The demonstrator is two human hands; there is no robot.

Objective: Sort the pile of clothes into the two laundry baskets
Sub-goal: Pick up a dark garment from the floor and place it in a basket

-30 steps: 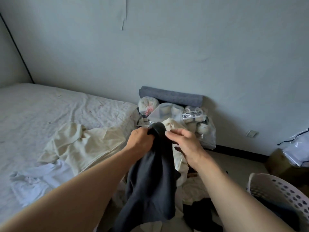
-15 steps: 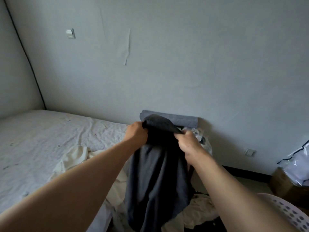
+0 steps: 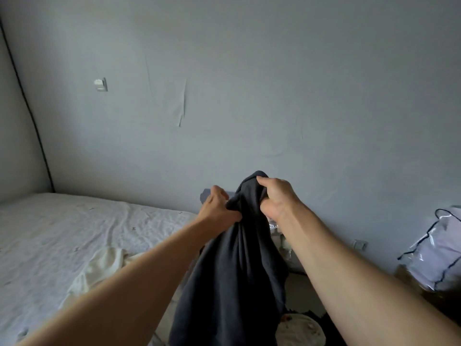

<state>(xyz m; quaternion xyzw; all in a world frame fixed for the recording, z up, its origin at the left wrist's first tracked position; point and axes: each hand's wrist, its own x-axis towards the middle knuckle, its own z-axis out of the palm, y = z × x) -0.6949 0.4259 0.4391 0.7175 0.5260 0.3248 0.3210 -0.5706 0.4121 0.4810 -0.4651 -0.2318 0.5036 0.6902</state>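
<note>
Held up before a wall, beside a bed (image 3: 74,233), a dark garment (image 3: 239,265) hangs bunched from the gripping left hand (image 3: 219,208) and right hand (image 3: 274,198); spreading it would likely ease sorting.

Bare forearms, no sleeves, hands (image 3: 219,208) unadorned

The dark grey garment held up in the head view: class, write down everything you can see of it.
The dark grey garment looks like soft knit cloth, plain, with no print showing. It hangs in long vertical folds, bunched at the top. The left hand grips one side of the bunched top edge and the right hand pinches the other, slightly higher. It is held in front of the wall, right of the bed. Its lower end runs out of the frame.
</note>
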